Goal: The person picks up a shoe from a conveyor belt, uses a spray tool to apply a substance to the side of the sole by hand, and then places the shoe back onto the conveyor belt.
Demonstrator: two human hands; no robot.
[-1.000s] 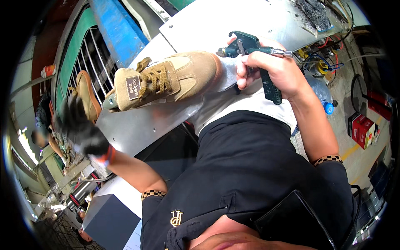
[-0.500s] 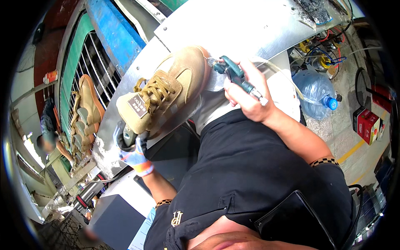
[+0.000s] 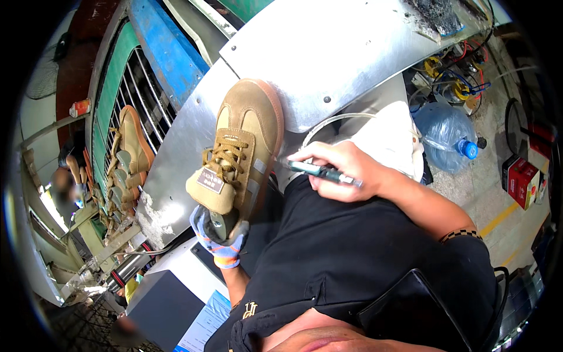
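A tan lace-up sneaker (image 3: 264, 120) with a gum-coloured sole lies toe away from me over the metal table's near edge. A grey-green form, perhaps a shoe last (image 3: 218, 224), shows in its heel opening below the tongue. My left hand (image 3: 220, 240), in a grey and orange glove, is closed around the heel end. My bare right hand (image 3: 346, 170) grips a small dark-green nozzle tool (image 3: 316, 169), its tip pointing at the shoe's right side near the sole. Whether the tip touches the shoe, I cannot tell.
Several similar tan shoes (image 3: 132, 144) rest by a wire rack at left. The metal table (image 3: 328, 58) spans the far side, with a pale hose (image 3: 328, 122) nearby. A large clear bottle (image 3: 446, 135) and a red box (image 3: 521, 182) are at right. Another person works far left.
The shoe has turned so its toe points more straight away, and its heel has come nearer me. My right hand has moved nearer and lowered the tool from the toe to the shoe's side.
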